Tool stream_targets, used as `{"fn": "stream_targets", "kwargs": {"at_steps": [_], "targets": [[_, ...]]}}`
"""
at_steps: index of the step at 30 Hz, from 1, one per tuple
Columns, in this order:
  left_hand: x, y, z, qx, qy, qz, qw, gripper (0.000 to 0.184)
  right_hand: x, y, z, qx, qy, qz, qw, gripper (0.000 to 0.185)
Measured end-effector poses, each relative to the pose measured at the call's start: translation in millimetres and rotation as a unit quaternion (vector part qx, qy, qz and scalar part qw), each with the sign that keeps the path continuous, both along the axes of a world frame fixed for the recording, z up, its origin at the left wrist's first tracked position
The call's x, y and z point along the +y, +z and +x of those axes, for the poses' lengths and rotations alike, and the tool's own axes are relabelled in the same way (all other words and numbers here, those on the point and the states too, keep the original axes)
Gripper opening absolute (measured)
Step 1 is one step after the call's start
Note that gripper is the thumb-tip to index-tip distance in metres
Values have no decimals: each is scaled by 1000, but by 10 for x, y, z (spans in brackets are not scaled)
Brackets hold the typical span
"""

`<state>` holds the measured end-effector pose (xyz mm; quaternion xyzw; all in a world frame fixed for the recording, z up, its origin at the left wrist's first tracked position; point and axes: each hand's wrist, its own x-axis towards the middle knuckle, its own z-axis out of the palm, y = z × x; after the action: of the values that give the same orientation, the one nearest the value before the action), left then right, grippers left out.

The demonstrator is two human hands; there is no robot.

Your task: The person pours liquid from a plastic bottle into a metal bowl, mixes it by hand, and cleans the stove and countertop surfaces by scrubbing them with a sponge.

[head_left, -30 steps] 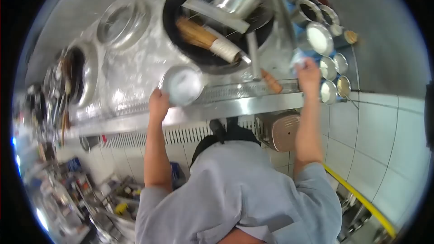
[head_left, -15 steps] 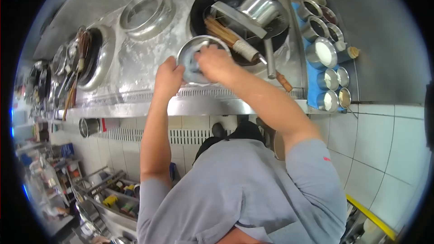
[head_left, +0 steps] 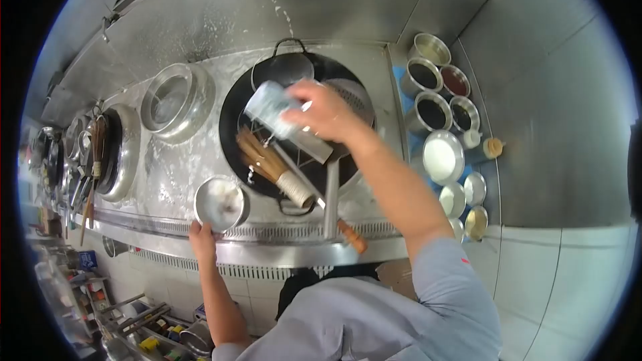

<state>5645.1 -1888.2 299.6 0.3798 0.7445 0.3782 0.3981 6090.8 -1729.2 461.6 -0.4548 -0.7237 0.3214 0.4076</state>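
My left hand (head_left: 202, 237) grips the near rim of a steel bowl (head_left: 222, 203) with whitish, cloudy contents, over the counter's front part. Above the wok (head_left: 231, 120), my right hand (head_left: 311, 110) is closed round a wet, pale bluish cloth-like thing (head_left: 271, 108), blurred by motion. Water drops show below it. In the wok lie a bamboo brush (head_left: 264, 164), a metal bar, a strainer (head_left: 351, 97) and a wooden-handled tool (head_left: 352, 236) whose handle sticks out over the front edge.
Steel pots of sauces and white powders (head_left: 443, 157) stand on a blue cloth at the right. A round steel basin (head_left: 167, 100) sits left of the wok. Farther left are another wok (head_left: 117, 154) and more utensils. A steel wall rises behind.
My right hand has come out of the bowl and moved up over the wok with the wet thing in it. My left hand has carried the bowl left and down. The view has tilted up.
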Motion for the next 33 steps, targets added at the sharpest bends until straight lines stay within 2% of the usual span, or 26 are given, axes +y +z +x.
{"fn": "stream_targets", "kwargs": {"at_steps": [1, 3, 4, 5, 7, 9, 12, 14, 17, 19, 21, 22, 23, 25, 26, 27, 29, 30, 32, 33], "targets": [[20, -93, 113, -26, 38, -3, 999, 7, 221, 41, 332, 8, -43, -15, 999, 39], [-31, -265, 291, -75, 122, -15, 990, 9, 844, -148, 900, 149, -118, -59, 980, 41], [-70, -577, 212, -97, 142, -6, 985, 15, 1074, -50, 1122, 187, -150, -79, 968, 41], [-73, -632, 304, -101, 170, -14, 980, 14, 1322, 48, 1311, 223, -181, -98, 953, 41], [-66, -717, 493, -109, 221, -25, 969, 13, 1930, -57, 1612, 271, -260, -22, 927, 43], [-93, -917, 516, -103, 239, -20, 965, 11, 2618, -252, 1957, 133, -360, 117, 916, 46], [-234, -998, 583, -117, 243, -27, 963, 11, 3189, -109, 2164, -5, -449, 217, 867, 53], [-259, -1009, 614, -115, 218, -48, 968, 15, 3457, 37, 2231, -59, -471, 288, 831, 58], [-381, -917, 704, -58, 191, -96, 975, 19, 3683, 193, 1872, -137, -501, 305, 798, 37], [-387, -942, 716, 18, 168, -100, 980, 35, 3838, 209, 1632, -153, -402, 257, 865, 34], [-346, -799, 898, 100, 139, -62, 983, 55, 3871, 170, 1447, -129, -362, 227, 895, 32], [-324, -798, 837, 175, 70, -94, 978, 77, 3866, 132, 1410, -119, -340, 210, 909, 31], [-336, -828, 808, 281, 15, -89, 956, 78, 3845, 95, 1470, -142, -340, 198, 909, 31], [-359, -900, 775, 471, -112, -78, 872, 80, 3761, 9, 1839, -197, -345, 165, 903, 30], [-271, -748, 891, 397, -82, -133, 904, 83, 3762, -56, 2102, -213, -362, 196, 886, 30], [-259, -721, 870, 385, -84, -126, 910, 83, 3790, -103, 2388, -226, -377, 229, 869, 31], [-297, -712, 848, 357, -93, -118, 922, 82, 3815, -96, 2904, -327, -443, 224, 804, 33], [-241, -586, 939, 350, -87, -151, 920, 81, 3811, -146, 2954, -253, -451, 260, 815, 34], [-319, -700, 779, 399, -126, -146, 897, 79, 3785, -262, 3031, -100, -466, 326, 817, 36], [-347, -779, 711, 422, -142, -136, 885, 79, 3839, -559, 2992, -106, -468, 357, 802, 37]]}}
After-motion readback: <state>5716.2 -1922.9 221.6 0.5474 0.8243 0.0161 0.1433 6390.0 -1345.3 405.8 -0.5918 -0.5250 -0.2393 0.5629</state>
